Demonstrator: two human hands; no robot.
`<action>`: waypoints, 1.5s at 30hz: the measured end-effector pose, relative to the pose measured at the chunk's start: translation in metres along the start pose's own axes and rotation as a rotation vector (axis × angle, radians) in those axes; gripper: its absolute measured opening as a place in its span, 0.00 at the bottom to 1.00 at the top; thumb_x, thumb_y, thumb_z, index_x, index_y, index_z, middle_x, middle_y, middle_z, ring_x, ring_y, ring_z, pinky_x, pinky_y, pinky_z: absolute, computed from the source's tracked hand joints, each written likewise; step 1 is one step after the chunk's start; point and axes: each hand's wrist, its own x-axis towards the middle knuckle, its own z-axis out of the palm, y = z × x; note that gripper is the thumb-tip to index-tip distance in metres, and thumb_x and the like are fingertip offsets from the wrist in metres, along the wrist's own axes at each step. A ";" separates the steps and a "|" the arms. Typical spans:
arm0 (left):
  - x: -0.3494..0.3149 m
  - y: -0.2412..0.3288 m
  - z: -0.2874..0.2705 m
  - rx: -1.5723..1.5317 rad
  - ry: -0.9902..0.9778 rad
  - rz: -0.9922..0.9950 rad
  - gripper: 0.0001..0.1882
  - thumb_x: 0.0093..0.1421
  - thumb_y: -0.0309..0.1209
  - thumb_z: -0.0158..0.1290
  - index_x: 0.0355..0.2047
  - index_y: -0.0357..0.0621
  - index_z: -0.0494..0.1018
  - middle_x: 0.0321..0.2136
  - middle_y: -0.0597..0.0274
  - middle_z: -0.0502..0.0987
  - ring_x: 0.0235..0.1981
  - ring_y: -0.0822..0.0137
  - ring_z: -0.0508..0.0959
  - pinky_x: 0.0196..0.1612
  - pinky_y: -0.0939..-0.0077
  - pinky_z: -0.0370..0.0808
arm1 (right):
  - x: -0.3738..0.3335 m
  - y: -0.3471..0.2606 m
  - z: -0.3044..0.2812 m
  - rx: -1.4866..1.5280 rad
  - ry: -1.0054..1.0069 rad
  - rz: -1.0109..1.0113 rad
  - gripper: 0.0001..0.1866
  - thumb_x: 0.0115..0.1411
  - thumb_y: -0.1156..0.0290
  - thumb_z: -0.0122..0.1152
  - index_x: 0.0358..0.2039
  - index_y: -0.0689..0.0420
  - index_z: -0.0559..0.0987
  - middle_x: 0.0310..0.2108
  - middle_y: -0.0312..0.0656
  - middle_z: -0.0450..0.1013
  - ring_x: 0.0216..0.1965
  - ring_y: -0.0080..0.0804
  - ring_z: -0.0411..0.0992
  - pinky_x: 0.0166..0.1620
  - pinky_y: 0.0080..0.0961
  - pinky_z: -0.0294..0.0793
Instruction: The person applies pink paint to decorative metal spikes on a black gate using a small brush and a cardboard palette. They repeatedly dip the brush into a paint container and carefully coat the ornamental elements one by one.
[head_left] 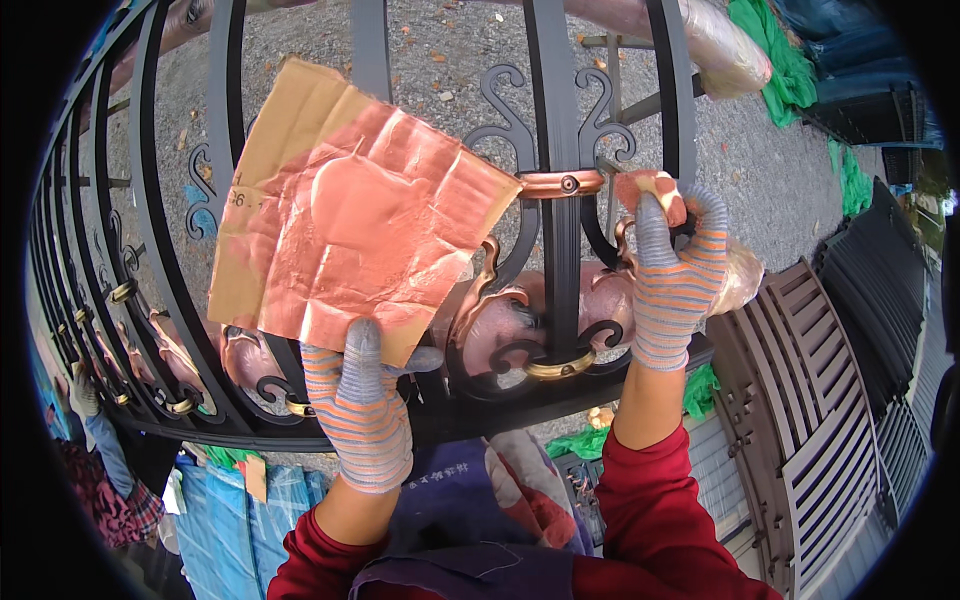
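My left hand (362,415), in a striped grey and orange glove, grips the lower edge of a creased cardboard piece (365,210). A wet-looking pool of copper paint covers much of the cardboard. Between the thumb and fingers of my right hand (680,275), gloved alike, is a small cream sponge (655,190) stained copper. It is just right of a copper-coloured collar (560,185) on the black metal fence panel (556,100). Scrolls flank the central bar, and some leaf shapes (480,290) on them are copper. Lower down, another collar (560,368) looks gold.
Plastic-wrapped rolls (725,50) support the panel above gravel ground (440,100). Brown slatted panels (790,400) lean at the right, with green netting (780,60) beyond. At the lower left are blue wrapped goods (235,520) and another person's gloved hand (85,392) at the panel.
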 end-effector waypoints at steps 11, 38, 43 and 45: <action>0.002 -0.001 0.004 0.018 -0.038 0.029 0.21 0.63 0.34 0.53 0.55 0.42 0.65 0.47 0.55 0.74 0.37 0.67 0.80 0.35 0.78 0.79 | -0.007 0.002 0.003 0.083 -0.015 -0.058 0.13 0.48 0.76 0.70 0.35 0.59 0.77 0.31 0.43 0.73 0.32 0.37 0.71 0.39 0.30 0.70; -0.001 -0.004 0.011 0.011 -0.010 0.048 0.21 0.62 0.35 0.54 0.52 0.41 0.66 0.45 0.56 0.74 0.38 0.67 0.79 0.36 0.75 0.81 | 0.023 0.008 -0.006 -0.082 -0.094 -0.394 0.13 0.48 0.75 0.68 0.36 0.55 0.79 0.33 0.41 0.74 0.35 0.41 0.71 0.41 0.35 0.68; 0.000 -0.009 0.005 0.014 -0.006 0.036 0.21 0.62 0.35 0.55 0.52 0.41 0.66 0.45 0.56 0.75 0.38 0.68 0.79 0.36 0.77 0.79 | 0.028 0.009 -0.001 -0.091 -0.134 -0.544 0.13 0.48 0.75 0.66 0.37 0.56 0.79 0.35 0.41 0.74 0.37 0.41 0.71 0.41 0.36 0.68; -0.002 -0.007 0.005 0.028 -0.011 0.021 0.21 0.62 0.35 0.55 0.52 0.41 0.66 0.45 0.56 0.75 0.38 0.68 0.79 0.36 0.77 0.78 | 0.022 0.015 -0.004 -0.115 -0.135 -0.436 0.14 0.48 0.77 0.65 0.38 0.56 0.78 0.35 0.42 0.74 0.37 0.41 0.71 0.41 0.36 0.68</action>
